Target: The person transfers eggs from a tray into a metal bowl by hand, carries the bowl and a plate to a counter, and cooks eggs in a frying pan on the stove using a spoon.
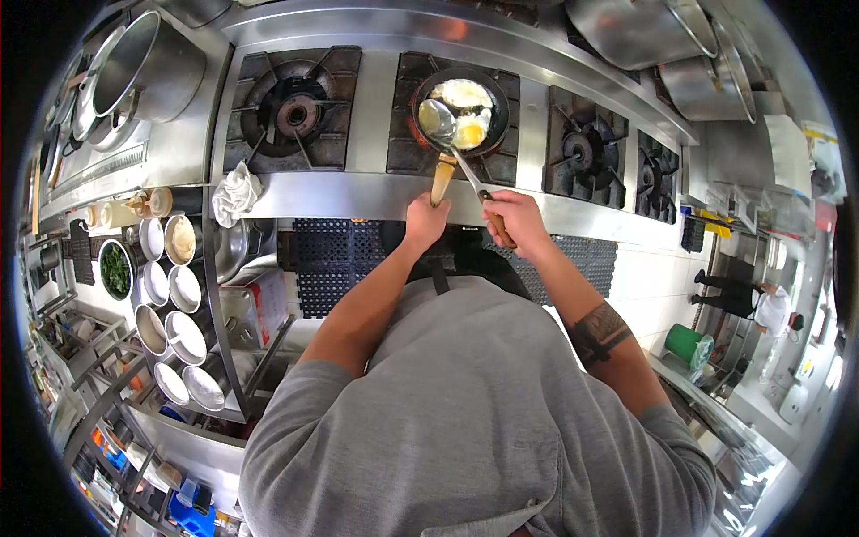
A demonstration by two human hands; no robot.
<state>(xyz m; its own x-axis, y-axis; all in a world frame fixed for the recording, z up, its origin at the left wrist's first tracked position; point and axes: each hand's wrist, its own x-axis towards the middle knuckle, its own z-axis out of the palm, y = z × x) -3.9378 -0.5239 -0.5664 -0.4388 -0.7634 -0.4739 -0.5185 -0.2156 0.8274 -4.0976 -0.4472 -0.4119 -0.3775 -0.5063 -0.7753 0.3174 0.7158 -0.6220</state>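
1. The left hand [428, 222] has its grip closed around the wooden handle [442, 181] of a frying pan [504, 121].
2. The right hand [515, 220] has its grip closed on a long metal spoon [468, 170], its bowl inside the pan at the left.
3. The pan sits over a stove burner [403, 89], holding what look like two fried eggs [471, 132].
4. A crumpled white cloth [236, 193] lies on the stove's front edge, left of the pan.

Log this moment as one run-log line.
left hand: grips pan handle | right hand: holds spoon | spoon bowl: in pan, beside eggs | pan: over burner
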